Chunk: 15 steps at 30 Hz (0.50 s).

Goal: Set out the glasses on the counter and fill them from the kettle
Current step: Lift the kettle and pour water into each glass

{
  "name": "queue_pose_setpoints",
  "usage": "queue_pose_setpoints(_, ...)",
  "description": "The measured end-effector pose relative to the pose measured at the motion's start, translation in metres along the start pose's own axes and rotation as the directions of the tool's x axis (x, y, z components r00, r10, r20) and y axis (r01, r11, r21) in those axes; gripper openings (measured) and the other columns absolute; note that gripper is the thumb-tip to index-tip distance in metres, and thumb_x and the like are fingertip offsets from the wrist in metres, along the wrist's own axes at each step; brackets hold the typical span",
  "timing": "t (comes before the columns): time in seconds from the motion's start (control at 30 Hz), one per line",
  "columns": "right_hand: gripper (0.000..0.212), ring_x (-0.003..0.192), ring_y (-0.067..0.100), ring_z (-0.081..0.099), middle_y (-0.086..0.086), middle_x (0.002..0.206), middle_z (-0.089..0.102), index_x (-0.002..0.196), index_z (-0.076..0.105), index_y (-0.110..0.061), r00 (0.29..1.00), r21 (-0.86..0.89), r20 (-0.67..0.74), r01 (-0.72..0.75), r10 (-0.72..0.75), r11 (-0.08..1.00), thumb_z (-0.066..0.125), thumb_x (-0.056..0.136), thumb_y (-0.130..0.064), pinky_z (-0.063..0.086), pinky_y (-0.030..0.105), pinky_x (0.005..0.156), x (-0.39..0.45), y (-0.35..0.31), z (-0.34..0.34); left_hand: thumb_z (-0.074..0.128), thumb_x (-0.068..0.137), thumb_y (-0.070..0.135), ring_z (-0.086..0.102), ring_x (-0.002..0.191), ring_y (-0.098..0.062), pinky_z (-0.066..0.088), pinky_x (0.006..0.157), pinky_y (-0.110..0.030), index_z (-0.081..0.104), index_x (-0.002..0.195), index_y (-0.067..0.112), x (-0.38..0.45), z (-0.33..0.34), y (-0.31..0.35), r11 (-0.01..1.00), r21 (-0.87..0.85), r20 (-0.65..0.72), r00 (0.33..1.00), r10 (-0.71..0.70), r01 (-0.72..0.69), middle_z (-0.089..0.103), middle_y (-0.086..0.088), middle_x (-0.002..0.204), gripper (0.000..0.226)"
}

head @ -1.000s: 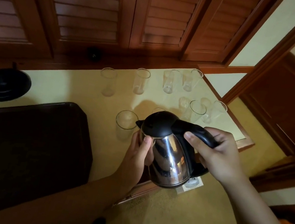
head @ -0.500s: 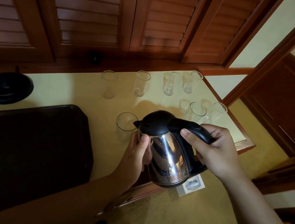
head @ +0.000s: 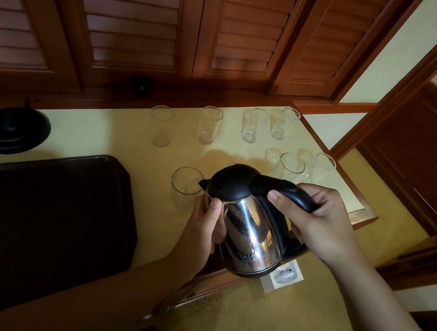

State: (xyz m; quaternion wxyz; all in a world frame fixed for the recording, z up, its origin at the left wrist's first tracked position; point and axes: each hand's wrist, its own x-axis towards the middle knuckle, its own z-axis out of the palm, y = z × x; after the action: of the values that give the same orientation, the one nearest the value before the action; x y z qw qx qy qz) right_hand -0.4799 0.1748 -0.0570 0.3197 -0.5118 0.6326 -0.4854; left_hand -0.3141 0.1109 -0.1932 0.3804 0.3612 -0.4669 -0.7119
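Note:
A steel kettle (head: pixel 250 228) with a black lid and handle hangs above the counter's front edge, tilted, its spout at the rim of the nearest glass (head: pixel 184 188). My right hand (head: pixel 320 225) grips the black handle. My left hand (head: pixel 204 226) presses against the kettle's steel side, thumb up. Several more clear glasses stand on the yellow counter (head: pixel 101 134): one (head: pixel 160 126) and another (head: pixel 209 126) at the back, a pair at the back right (head: pixel 269 124), a group right of the kettle (head: pixel 295 166). No water stream shows.
A dark tray (head: pixel 30 209) fills the counter's left front. The black kettle base (head: pixel 12 129) sits at the far left. Louvred wooden doors rise behind the counter. A white card (head: pixel 285 275) lies by the front edge under the kettle. Carpeted floor lies below.
The kettle and both hands have shifted slightly left, bringing the spout to the nearest glass's rim. The glasses have stayed in place.

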Motion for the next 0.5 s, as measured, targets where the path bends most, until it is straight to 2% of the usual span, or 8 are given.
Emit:
queue_pose_setpoints(0.2, 0.027, 0.040, -0.001, 0.059, -0.012, 0.046, 0.063, 0.057, 0.071, -0.033, 1.000, 0.004, -0.004, -0.022, 0.022, 1.000, 0.077, 0.083, -0.028, 0.041, 0.007, 0.046, -0.0011, -0.0040, -0.0006, 0.052, 0.091, 0.066, 0.063, 0.132, -0.021, 0.044, 0.119, -0.057, 0.056, 0.142, 0.022, -0.0001, 0.0012, -0.0004, 1.000, 0.027, -0.016, 1.000, -0.014, 0.015, 0.066, -0.009, 0.138, 0.067)
queue_pose_setpoints(0.37, 0.017, 0.041, -0.003, 0.060, -0.013, 0.048, 0.065, 0.068, 0.068, -0.024, 1.000, -0.004, 0.004, -0.022, 0.022, 1.000, 0.076, 0.083, -0.029, 0.042, 0.006, 0.047, -0.0006, -0.0041, -0.0020, 0.052, 0.089, 0.070, 0.063, 0.132, -0.018, 0.045, 0.118, -0.054, 0.055, 0.143, 0.028, 0.0001, 0.0016, -0.0003, 0.999, 0.048, -0.016, 1.000, -0.026, 0.026, 0.067, -0.002, 0.139, 0.068)
queue_pose_setpoints(0.5, 0.016, 0.042, -0.004, 0.060, -0.013, 0.048, 0.066, 0.071, 0.070, -0.020, 1.000, -0.007, 0.010, -0.022, 0.023, 1.000, 0.077, 0.084, -0.024, 0.043, 0.007, 0.047, -0.0007, -0.0016, -0.0028, 0.050, 0.087, 0.074, 0.064, 0.129, -0.022, 0.046, 0.116, -0.057, 0.056, 0.139, 0.026, -0.0011, 0.0022, -0.0003, 0.998, 0.059, -0.028, 0.999, -0.025, 0.027, 0.068, -0.007, 0.135, 0.071)
